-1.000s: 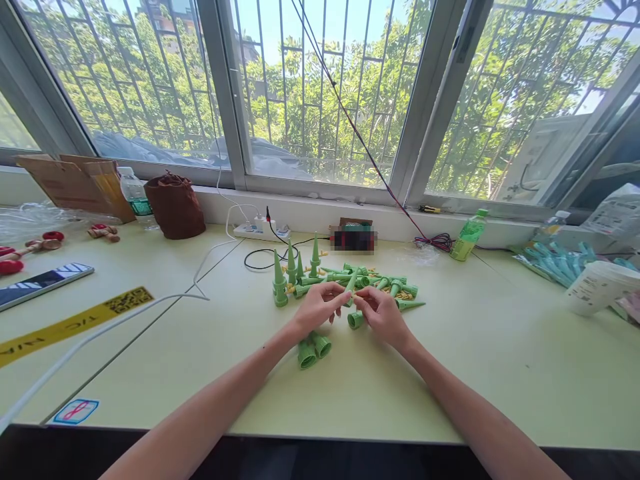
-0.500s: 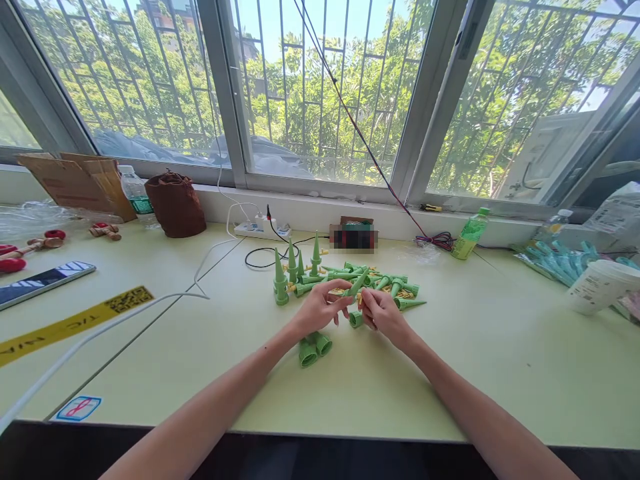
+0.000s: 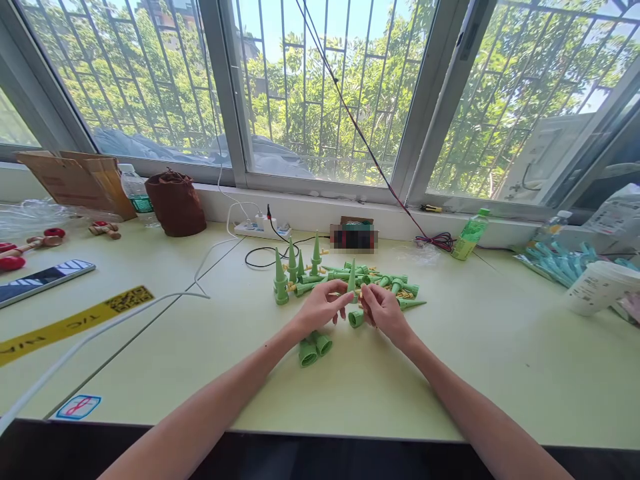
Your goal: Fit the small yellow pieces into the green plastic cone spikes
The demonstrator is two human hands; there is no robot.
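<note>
One pale worktop (image 3: 500, 373) is spread with green parts, most of them heaped in a loose pile (image 3: 345, 275) toward the far side. Just nearer than the pile, the left hand (image 3: 323, 310) and the right hand (image 3: 387, 312) are held close together, not clasped. A green spike (image 3: 352, 277) is gripped low down by the left fingertips; a small yellow piece (image 3: 361, 297) is pinched by the right. The step in hand appears to be the bringing of piece to spike, and for the next move a steady left grip and fine alignment seem to be called for. The spike is upright, smoothly tapered to a narrow tip, its base partly hidden. Of the yellow piece, little is shown; whether the spike is touched by it cannot be told.
</note>
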